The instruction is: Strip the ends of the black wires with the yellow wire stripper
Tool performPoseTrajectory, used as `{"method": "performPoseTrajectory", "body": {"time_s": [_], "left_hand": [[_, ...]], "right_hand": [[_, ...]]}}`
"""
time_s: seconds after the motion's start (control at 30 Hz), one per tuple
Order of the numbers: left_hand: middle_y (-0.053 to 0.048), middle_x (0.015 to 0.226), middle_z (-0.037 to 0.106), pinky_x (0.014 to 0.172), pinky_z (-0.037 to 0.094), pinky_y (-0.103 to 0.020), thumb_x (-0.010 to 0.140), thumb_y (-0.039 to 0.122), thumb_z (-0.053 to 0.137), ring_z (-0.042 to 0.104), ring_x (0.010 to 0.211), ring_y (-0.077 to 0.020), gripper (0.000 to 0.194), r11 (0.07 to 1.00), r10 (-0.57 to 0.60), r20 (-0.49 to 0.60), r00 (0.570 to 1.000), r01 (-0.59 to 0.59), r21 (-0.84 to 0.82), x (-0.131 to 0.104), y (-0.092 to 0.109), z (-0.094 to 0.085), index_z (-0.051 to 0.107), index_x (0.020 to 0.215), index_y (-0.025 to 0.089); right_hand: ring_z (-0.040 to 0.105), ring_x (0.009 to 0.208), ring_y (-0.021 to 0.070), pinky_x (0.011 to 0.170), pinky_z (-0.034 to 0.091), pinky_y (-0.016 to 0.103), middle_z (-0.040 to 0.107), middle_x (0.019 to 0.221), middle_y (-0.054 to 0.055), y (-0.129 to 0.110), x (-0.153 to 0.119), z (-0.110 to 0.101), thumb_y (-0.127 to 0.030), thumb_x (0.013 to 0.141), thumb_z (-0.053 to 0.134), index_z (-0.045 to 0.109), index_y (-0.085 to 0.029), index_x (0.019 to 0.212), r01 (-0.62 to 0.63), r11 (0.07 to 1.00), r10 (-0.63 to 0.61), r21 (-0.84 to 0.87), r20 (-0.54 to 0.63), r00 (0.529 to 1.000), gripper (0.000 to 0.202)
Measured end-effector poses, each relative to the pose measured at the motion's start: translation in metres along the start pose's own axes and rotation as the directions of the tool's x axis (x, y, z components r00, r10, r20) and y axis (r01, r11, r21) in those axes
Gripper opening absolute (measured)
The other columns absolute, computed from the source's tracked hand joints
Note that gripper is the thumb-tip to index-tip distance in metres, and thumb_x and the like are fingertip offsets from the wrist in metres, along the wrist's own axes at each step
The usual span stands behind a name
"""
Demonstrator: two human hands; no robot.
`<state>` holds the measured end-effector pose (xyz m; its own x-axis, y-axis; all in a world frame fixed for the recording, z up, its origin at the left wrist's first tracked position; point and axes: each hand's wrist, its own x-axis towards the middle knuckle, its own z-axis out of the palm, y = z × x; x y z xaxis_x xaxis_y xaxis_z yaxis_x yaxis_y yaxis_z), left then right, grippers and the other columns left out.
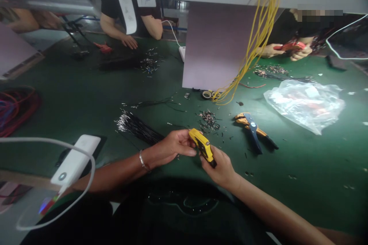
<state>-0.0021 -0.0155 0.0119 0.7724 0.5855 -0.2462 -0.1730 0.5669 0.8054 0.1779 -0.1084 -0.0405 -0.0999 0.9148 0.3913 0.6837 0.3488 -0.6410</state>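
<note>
Two bare hands meet over the matte green tabletop [290,168], close to its near edge: the right hand [221,168] has its fingers clamped around the lower end of a chunky, yellow-and-black handheld tool [201,144], which is tilted and held up off the surface, while the left hand [175,145] is at the tool's upper end, its fingers curled and its thumb stretched toward the yellow body; whether they pinch anything there I cannot tell. Good handling here probably means a firm right grip, a steady tool head and left fingertips well out of any closing part. The tool's casing looks like hard, smooth plastic, blocky with rounded corners. Beyond the left forearm lies a bundle of thin black wires [143,128], slim and likely springy, with bright metallic tips fanned at one end. Farther toward the far edge sits a loose scatter of tiny metal pieces [209,120]; toward the right edge rest blue-and-orange hand pliers [253,128] with splayed handles, and a crinkled, translucent plastic bag [307,101].
</note>
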Motion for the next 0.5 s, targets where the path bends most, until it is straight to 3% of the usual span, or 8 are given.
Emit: {"method": "performPoseTrajectory", "body": {"time_s": [0.27, 0.5], "left_hand": [[-0.005, 0.097, 0.059, 0.083, 0.043, -0.031, 0.056, 0.017, 0.082, 0.052, 0.088, -0.0148, 0.044, 0.983, 0.04, -0.161, 0.986, -0.01, 0.185, -0.002, -0.018, 0.023, 0.066, 0.096, 0.016], [-0.004, 0.092, 0.057, 0.078, 0.046, -0.032, 0.065, 0.024, 0.076, 0.055, 0.085, -0.0163, 0.032, 0.9, 0.213, -0.255, 0.943, -0.087, 0.427, 0.001, -0.029, 0.036, 0.063, 0.093, 0.015]], "right_hand": [[0.069, 0.079, 0.0244, 0.07, 0.056, 0.036, 0.07, 0.09, 0.01, -0.004, 0.003, 0.001, -0.018, 0.082, 0.05, 0.048, -0.02, 0.11, 0.017, 1.0, -0.016, 0.004, -0.028, 0.999, 0.028], [0.069, 0.078, 0.0236, 0.067, 0.057, 0.035, 0.069, 0.089, 0.009, -0.004, 0.0, 0.006, -0.016, 0.081, 0.047, 0.047, -0.019, 0.112, 0.063, 0.996, -0.071, -0.062, -0.126, 0.989, 0.031]]}}
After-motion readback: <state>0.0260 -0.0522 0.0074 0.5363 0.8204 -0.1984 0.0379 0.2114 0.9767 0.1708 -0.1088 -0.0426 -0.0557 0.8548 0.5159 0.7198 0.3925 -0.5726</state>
